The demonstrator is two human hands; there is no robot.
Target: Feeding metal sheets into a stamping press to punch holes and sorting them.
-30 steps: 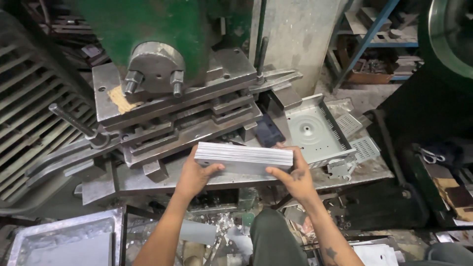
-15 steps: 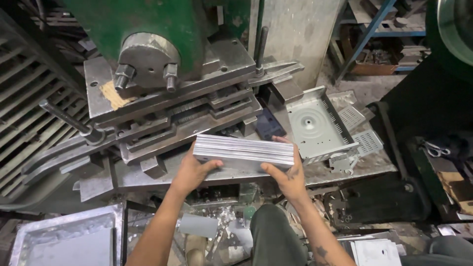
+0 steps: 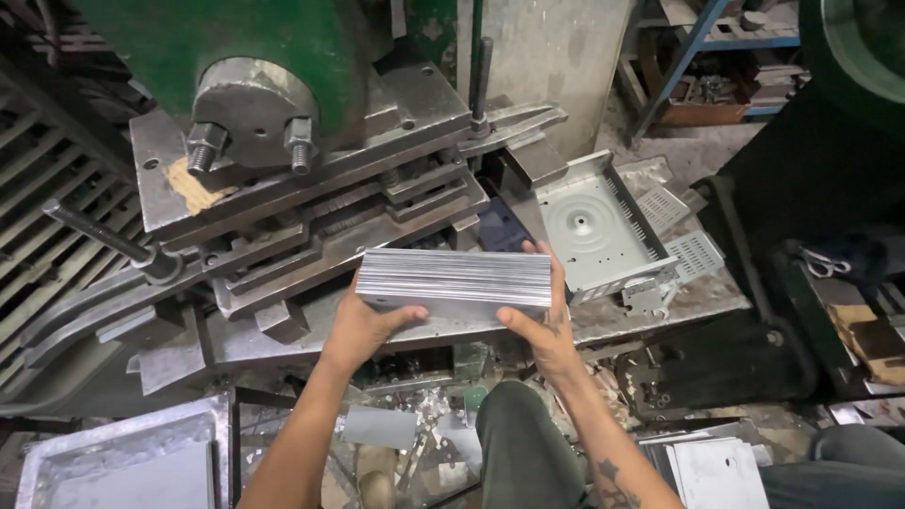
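- We clamp the stack of thin metal sheets between both hands, left hand and right hand curled around its ends.
- The stack sits just in front of the green press, thumbs underneath.
- Judging by the loose edges, sheets could fan out or slip sideways if our fingers relax, and cut skin.

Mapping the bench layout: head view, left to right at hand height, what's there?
Threaded rod → left hand → stack of metal sheets → right hand → grey perforated metal tray → dark machine base.
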